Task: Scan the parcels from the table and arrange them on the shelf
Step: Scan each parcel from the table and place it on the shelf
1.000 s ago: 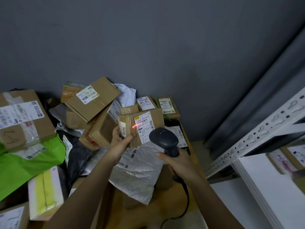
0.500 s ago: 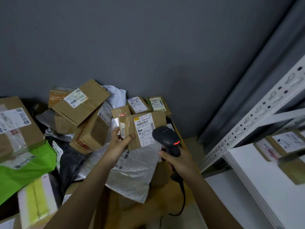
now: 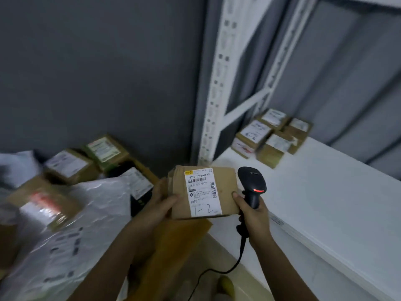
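Looks like the scan part is done and we're on the shelving step. Left hand (image 3: 160, 205) pinches the small brown parcel (image 3: 201, 192) by its side, label up, held in the air between the desk (image 3: 152, 177) pile and the white shelf (image 3: 325, 203). Right hand (image 3: 255, 216) has its grip wrapped round the scanner (image 3: 251, 185), thumb touching the box. Next it needs setting down near the parcels already shelved (image 3: 271, 135).

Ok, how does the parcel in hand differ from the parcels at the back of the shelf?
The held parcel is off the shelf, gripped by the left hand with the right hand's thumb on its edge; the shelf parcels rest on the white shelf board. The held parcel's label shows a handwritten "1-2"; theirs are too blurred to read. All are brown cardboard with white labels.
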`<move>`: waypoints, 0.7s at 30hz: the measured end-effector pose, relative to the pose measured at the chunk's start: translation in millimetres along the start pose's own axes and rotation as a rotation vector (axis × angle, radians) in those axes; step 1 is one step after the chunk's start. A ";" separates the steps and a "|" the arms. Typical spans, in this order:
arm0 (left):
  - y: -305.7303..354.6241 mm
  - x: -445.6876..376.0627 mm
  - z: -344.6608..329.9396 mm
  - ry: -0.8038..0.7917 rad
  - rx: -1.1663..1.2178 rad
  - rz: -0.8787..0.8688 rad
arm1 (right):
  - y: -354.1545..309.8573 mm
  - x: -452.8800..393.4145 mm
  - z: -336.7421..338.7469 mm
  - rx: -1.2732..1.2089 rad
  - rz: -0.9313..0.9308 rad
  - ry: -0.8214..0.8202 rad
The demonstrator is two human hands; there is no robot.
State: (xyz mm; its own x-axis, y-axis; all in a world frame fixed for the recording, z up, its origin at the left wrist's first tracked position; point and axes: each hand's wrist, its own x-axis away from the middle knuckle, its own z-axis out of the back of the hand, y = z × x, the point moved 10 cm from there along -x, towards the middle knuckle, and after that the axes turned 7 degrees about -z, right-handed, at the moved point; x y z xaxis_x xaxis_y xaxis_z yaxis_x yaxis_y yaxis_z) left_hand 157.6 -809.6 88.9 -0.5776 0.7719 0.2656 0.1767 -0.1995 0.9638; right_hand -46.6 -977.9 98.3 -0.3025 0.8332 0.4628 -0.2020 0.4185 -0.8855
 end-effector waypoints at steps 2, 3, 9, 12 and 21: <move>6.4 -21.5 -42.1 -0.071 0.039 -0.023 | -2.4 -7.2 41.0 -0.056 -0.016 0.110; 8.7 -31.4 -63.5 -0.090 0.081 -0.014 | -3.8 -10.5 60.4 -0.077 -0.020 0.162; 10.2 -82.9 -193.2 -0.120 0.272 0.118 | -10.2 -28.9 148.6 -0.193 -0.034 0.313; 4.9 -92.2 -268.7 -0.252 0.244 0.221 | -17.7 -43.6 180.1 -0.243 -0.020 0.347; 23.1 -133.7 -376.4 -0.373 -0.938 -0.276 | -39.5 -112.7 268.6 -0.254 -0.068 0.389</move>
State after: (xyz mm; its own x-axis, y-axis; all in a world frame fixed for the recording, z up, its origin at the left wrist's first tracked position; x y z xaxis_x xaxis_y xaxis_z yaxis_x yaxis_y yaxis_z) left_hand -61.0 -1144.7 83.6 -0.1931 0.9674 0.1641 -0.7056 -0.2531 0.6619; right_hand -254.7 -1185.4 92.4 0.0850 0.8540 0.5134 0.0395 0.5119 -0.8581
